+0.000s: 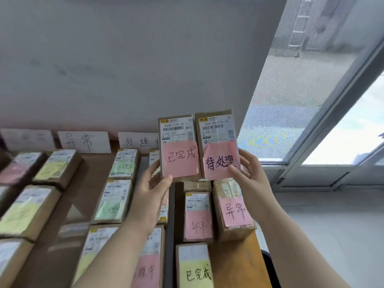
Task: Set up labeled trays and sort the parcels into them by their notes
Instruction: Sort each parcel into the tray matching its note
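Note:
I hold two small brown cardboard parcels upright, side by side, above the table. My left hand (153, 190) grips the left parcel (178, 129) by its lower edge; its pink note reads 已完成. My right hand (249, 173) grips the right parcel (217, 127), thumb on its pink note reading 待处理. White paper labels stand against the wall: one (85, 141) reads 异常, another (138, 142) reads 处理中 and is partly hidden by the held parcel. A third label (28, 139) at far left is too blurred to read.
Several parcels with pink, yellow and green notes lie on the brown table (93, 179), in rows below and left of my hands. A pink 异常 parcel (232, 208) sits by the table's right edge. A large window (311, 90) and grey floor lie to the right.

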Demonstrator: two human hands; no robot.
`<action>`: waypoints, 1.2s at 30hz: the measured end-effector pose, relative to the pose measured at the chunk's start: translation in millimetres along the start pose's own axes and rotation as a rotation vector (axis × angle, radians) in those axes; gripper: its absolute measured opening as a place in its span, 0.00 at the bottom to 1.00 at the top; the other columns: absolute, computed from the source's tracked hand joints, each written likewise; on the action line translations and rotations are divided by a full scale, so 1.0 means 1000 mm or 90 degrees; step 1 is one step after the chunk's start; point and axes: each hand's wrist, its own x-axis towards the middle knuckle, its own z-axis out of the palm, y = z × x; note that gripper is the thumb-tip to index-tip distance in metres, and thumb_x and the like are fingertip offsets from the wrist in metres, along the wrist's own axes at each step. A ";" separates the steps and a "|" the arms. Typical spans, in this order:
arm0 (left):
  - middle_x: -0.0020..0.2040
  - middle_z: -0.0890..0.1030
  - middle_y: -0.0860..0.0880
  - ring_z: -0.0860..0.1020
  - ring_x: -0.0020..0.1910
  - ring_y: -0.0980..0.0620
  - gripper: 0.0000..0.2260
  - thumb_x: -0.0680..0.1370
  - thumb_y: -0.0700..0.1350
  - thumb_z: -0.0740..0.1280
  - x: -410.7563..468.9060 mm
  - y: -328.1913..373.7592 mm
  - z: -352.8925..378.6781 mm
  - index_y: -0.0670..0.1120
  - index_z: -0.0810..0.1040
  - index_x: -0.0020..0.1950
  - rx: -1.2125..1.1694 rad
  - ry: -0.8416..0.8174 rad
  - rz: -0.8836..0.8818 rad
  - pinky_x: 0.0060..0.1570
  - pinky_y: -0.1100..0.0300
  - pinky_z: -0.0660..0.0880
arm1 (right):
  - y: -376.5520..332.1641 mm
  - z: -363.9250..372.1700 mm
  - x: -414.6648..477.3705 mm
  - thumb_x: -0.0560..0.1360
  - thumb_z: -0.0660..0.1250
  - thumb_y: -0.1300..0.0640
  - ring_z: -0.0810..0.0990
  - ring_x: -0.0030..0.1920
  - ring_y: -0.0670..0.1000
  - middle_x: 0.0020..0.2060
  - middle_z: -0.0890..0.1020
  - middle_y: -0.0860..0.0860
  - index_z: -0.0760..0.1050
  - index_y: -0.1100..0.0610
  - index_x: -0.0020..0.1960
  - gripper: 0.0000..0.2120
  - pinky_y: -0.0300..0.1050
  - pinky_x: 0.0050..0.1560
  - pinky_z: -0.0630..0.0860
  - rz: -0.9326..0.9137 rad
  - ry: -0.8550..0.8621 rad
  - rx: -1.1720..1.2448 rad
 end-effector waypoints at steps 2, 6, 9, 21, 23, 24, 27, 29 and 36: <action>0.53 0.84 0.52 0.81 0.54 0.55 0.19 0.77 0.37 0.64 -0.015 0.002 -0.008 0.53 0.71 0.65 -0.031 -0.004 -0.017 0.54 0.61 0.75 | 0.000 0.002 -0.019 0.72 0.72 0.59 0.80 0.58 0.46 0.62 0.77 0.49 0.72 0.47 0.63 0.22 0.40 0.51 0.78 0.014 -0.009 -0.004; 0.55 0.83 0.49 0.80 0.57 0.52 0.22 0.74 0.39 0.70 -0.039 0.005 -0.022 0.52 0.71 0.67 -0.053 -0.008 -0.019 0.60 0.56 0.72 | 0.003 0.006 -0.051 0.64 0.74 0.50 0.79 0.61 0.50 0.62 0.78 0.48 0.72 0.47 0.66 0.31 0.51 0.60 0.76 0.036 -0.011 0.018; 0.57 0.83 0.48 0.80 0.58 0.51 0.27 0.70 0.40 0.73 -0.059 0.009 -0.023 0.53 0.71 0.67 -0.056 -0.023 -0.019 0.60 0.56 0.72 | -0.001 0.006 -0.068 0.66 0.73 0.54 0.78 0.61 0.50 0.62 0.78 0.49 0.73 0.47 0.65 0.28 0.51 0.62 0.74 0.035 -0.015 0.048; 0.55 0.83 0.46 0.80 0.58 0.49 0.21 0.77 0.37 0.64 -0.150 -0.001 0.003 0.52 0.69 0.67 -0.061 0.011 -0.041 0.61 0.55 0.73 | -0.011 -0.027 -0.136 0.50 0.83 0.40 0.77 0.62 0.55 0.60 0.80 0.53 0.74 0.49 0.64 0.45 0.55 0.63 0.72 0.090 -0.079 0.085; 0.55 0.83 0.46 0.79 0.59 0.48 0.19 0.77 0.37 0.65 -0.169 -0.006 0.010 0.53 0.71 0.65 -0.068 0.026 -0.054 0.61 0.54 0.72 | -0.011 -0.037 -0.151 0.50 0.83 0.41 0.78 0.61 0.56 0.59 0.80 0.54 0.74 0.49 0.63 0.44 0.58 0.65 0.70 0.098 -0.085 0.081; 0.55 0.83 0.46 0.79 0.59 0.47 0.18 0.77 0.38 0.65 -0.178 -0.009 0.013 0.53 0.71 0.64 -0.071 0.032 -0.062 0.61 0.54 0.72 | -0.012 -0.042 -0.158 0.50 0.83 0.40 0.78 0.61 0.56 0.58 0.81 0.54 0.74 0.49 0.63 0.44 0.59 0.65 0.70 0.099 -0.086 0.076; 0.56 0.83 0.45 0.78 0.60 0.47 0.19 0.75 0.39 0.67 -0.202 -0.017 0.025 0.53 0.71 0.64 -0.077 0.039 -0.080 0.64 0.51 0.71 | -0.015 -0.058 -0.180 0.48 0.83 0.40 0.78 0.61 0.55 0.56 0.82 0.53 0.74 0.50 0.63 0.45 0.55 0.63 0.72 0.106 -0.088 0.078; 0.58 0.82 0.45 0.78 0.60 0.47 0.23 0.72 0.42 0.69 -0.215 -0.020 0.032 0.52 0.71 0.66 -0.071 0.032 -0.085 0.65 0.50 0.71 | -0.014 -0.068 -0.193 0.48 0.83 0.41 0.78 0.61 0.55 0.56 0.82 0.54 0.74 0.51 0.63 0.46 0.55 0.63 0.73 0.112 -0.088 0.081; 0.56 0.83 0.48 0.79 0.58 0.51 0.20 0.76 0.39 0.66 -0.254 -0.024 0.032 0.52 0.70 0.67 -0.048 0.064 -0.092 0.64 0.52 0.71 | 0.000 -0.073 -0.219 0.49 0.83 0.40 0.78 0.61 0.57 0.58 0.81 0.55 0.75 0.51 0.64 0.46 0.59 0.64 0.72 0.148 -0.100 0.099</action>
